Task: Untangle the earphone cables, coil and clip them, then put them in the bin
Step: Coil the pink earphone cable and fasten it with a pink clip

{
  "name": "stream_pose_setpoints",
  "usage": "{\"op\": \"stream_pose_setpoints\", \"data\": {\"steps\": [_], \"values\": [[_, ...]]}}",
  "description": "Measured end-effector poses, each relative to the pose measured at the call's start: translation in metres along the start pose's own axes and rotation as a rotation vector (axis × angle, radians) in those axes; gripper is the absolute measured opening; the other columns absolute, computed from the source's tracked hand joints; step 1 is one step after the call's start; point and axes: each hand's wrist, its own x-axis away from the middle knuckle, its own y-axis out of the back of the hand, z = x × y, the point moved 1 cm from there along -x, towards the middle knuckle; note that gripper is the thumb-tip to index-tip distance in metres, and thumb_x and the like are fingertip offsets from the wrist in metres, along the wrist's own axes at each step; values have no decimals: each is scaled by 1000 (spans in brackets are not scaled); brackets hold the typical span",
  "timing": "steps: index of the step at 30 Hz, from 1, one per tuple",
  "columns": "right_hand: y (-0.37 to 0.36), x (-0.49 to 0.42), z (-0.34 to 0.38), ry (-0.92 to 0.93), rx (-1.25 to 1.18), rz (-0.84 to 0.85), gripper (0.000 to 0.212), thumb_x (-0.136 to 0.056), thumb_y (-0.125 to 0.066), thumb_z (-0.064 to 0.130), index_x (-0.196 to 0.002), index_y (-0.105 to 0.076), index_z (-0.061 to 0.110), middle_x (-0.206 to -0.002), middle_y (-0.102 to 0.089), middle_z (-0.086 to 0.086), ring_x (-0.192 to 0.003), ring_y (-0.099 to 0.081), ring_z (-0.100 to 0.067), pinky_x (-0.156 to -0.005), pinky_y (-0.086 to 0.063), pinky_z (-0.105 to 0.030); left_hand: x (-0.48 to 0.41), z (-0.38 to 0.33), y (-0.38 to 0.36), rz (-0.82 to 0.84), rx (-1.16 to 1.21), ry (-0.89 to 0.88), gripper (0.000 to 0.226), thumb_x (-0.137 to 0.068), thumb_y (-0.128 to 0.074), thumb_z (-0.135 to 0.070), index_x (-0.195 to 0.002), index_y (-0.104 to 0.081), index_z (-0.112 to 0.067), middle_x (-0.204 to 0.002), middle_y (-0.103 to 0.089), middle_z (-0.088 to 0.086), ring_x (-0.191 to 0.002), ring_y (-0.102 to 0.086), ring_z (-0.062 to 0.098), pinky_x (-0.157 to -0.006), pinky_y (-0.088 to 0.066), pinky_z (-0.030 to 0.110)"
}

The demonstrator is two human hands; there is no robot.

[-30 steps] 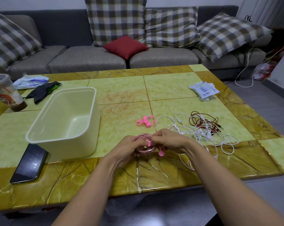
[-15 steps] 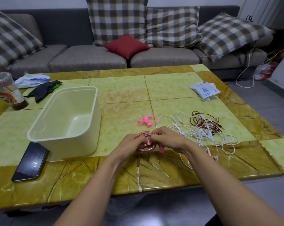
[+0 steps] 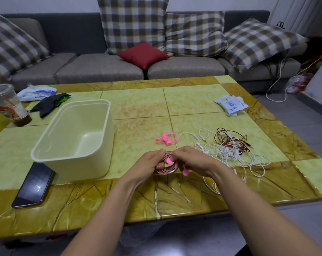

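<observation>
1. The step in hand looks like the clipping. The pale pink coiled earphone cable (image 3: 165, 169) is wound into a neat ring, and a bright pink rubber clip (image 3: 169, 160) sits across it, with 1 knobbed end hanging out at 5 o'clock of the ring.
2. The left hand (image 3: 147, 163) grips the ring from 9 o'clock, fingers curled under it and thumb on top.
3. The right hand (image 3: 191, 161) comes in from 3 o'clock, thumb and fingers narrow, pinching the clip against the ring. Whether the clip is fastened I cannot tell.
4. The ring is held just above the green and amber marble-patterned table (image 3: 138, 108), near its front edge.
5. Next, I judge, the clip needs cinching tight. Then comes a carry to the cream plastic bin (image 3: 86, 169) at 9 o'clock.
6. A white tangle of earphone cables (image 3: 230, 154) and a dark red cable (image 3: 230, 138) lie untouched at 3 o'clock. Spare pink clips (image 3: 165, 139) lie at 12 o'clock.
</observation>
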Motion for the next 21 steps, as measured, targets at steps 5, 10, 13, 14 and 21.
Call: {"op": "stream_pose_setpoints", "data": {"steps": [5, 10, 13, 14, 21], "values": [[1, -1, -4, -40, 47, 19, 32, -65, -64, 38, -75, -61, 8, -77, -49, -17, -51, -42, -21, -45, -33, -28, 2, -2, 0, 55, -52, 30, 36, -106, -34, -29, -88, -58, -8, -55, -43, -6, -57, -40, 7, -62, -36, 19], [2, 1, -3, -50, 44, 9, 29, -70, -62, 33, -78, -62, 5, -72, -48, -15, -49, -41, -19, -44, -33, -27, 4, -1, -1, -35, -88, -35, 23, -105, -38, -27, -100, -47, -6, -59, -47, -6, -64, -43, 14, -63, -37, 23], [2, 1, -3, -54, 49, 13, 38, -67, -63, 36, -81, -67, 1, -70, -48, -13, -50, -40, -19, -44, -34, -27, 4, 0, -1, -67, -80, -58, 24, -104, -43, -25, -102, -47, -2, -70, -52, 4, -71, -48, 17, -64, -40, 27], [2, 0, -3, -52, 71, 3, 41, -64, -64, 39, -80, -67, 2, -68, -48, -12, -50, -41, -19, -45, -33, -28, 3, 0, -1, -81, -85, -56, 22, -103, -43, -24, -102, -48, -2, -74, -54, 7, -72, -49, 17, -65, -41, 27], [3, 1, -4, -35, 71, -36, 27, -67, -63, 38, -68, -59, 11, -61, -45, -7, -50, -41, -18, -46, -33, -28, 3, -5, -7, -65, -110, -99, 10, -104, -37, -18, -106, -47, -18, -70, -57, 6, -67, -54, 11, -60, -42, 19]]}}
